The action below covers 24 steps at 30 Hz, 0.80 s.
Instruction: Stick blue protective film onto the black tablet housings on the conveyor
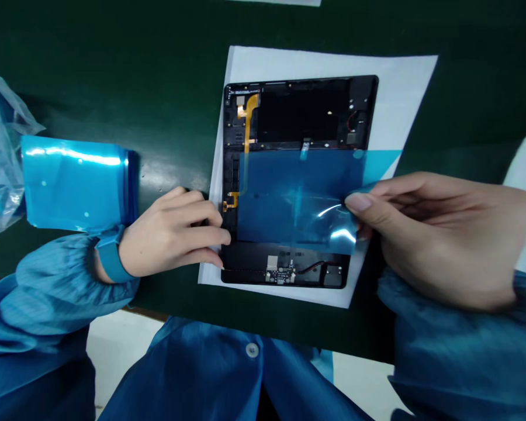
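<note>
Head view, only one I've got: open tablet housing (254, 251) lies on a white sheet (403, 88) on the dark green counter (158, 58), slightly skewed to it. Blue film (289, 199) is over the middle of the housing, top right corner sticking out past the right edge above the sheet. Right hand (447, 240): grip is pinching the film's right side, thumb on top; film is creased and glaring beside the thumb. Left hand (170, 234): grip is loosely spread, fingertips against the housing's left edge, thumb at the bottom left corner, nothing pinched. Spare film stack (74, 181) sits well left, clear bag (0, 175) beside it. Risks, my read: uneven pull on that one side could crease or stretch the film, or swing it further off square. Orange ribbon cable (248, 140) runs partly under the film; if the film clings, a sharp lift could tug it. Small board (280, 275) and thin wires (311, 268) sit just below the film's lower edge, so a dragging fingertip could snag a wire. Light left contact plus a loose sheet underneath: housing could slide. Can't tell whether the film is stuck down or just resting.
</note>
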Available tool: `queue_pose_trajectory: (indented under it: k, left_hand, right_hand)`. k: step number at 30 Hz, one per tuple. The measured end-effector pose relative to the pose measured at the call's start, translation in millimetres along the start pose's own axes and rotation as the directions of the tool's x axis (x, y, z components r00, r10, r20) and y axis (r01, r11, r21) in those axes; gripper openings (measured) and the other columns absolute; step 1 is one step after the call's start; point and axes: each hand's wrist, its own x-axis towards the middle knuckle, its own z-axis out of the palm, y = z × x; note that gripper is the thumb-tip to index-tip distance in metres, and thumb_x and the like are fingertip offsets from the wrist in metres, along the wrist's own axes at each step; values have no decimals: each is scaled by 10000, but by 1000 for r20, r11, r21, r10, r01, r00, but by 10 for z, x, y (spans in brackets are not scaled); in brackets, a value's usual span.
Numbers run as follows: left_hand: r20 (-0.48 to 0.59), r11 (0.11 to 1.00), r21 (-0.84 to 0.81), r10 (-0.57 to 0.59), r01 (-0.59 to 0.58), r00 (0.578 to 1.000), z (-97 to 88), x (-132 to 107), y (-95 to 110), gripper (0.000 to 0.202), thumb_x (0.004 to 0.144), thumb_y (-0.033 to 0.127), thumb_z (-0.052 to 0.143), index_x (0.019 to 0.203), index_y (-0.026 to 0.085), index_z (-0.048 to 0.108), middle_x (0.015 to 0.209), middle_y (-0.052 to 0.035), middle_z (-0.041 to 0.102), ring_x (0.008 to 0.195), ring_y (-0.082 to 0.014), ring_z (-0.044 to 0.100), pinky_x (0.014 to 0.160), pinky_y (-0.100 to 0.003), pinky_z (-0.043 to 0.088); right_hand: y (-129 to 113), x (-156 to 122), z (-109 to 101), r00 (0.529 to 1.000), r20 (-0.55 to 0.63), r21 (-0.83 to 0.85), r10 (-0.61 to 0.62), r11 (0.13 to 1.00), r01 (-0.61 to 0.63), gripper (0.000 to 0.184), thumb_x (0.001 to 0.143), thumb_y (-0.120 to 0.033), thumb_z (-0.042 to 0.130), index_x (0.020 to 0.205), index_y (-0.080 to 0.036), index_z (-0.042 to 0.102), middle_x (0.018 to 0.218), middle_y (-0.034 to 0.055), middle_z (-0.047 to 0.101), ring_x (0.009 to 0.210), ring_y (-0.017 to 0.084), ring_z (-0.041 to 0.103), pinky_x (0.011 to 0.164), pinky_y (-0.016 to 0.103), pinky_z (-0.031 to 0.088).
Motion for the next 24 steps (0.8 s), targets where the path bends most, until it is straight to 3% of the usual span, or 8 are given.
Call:
queue_pose_trajectory:
  k: [4, 16, 24]
  left_hand:
    - [-2, 1000, -3, -2, 2, 1000, 2, 0, -1, 276, 964, 488, 615, 1003, 228, 699, 932, -29, 679, 792, -163, 565, 674, -310, 361]
    - [-10, 1000, -10, -1, 1, 1000, 25, -8, -10, 280, 961, 488, 617, 1008, 224, 696, 937, -33, 675, 798, -165, 560, 684, -309, 352]
    - [-19, 1000, 9, 5, -5, 1000, 38, -15, -6, 282, 949, 499, 632, 999, 230, 699, 932, -23, 677, 790, -156, 554, 691, -311, 361]
  right_hand:
    - [-5, 6, 5, 1000, 2, -4, 18, 1000, -18, 183, 743, -317, 873, 777, -180, 756, 607, 4, 671, 466, 103, 583, 419, 222, 511]
    - [20, 1, 1, 999, 24, 19, 22, 1000, -23, 123, 762, -266, 858, 791, -191, 765, 611, -4, 673, 467, 94, 584, 434, 205, 527]
    - [8, 28, -1, 994, 64, 44, 88, 995, -91, 93, 766, -256, 848, 782, -208, 770, 576, -21, 646, 464, 68, 558, 455, 165, 519]
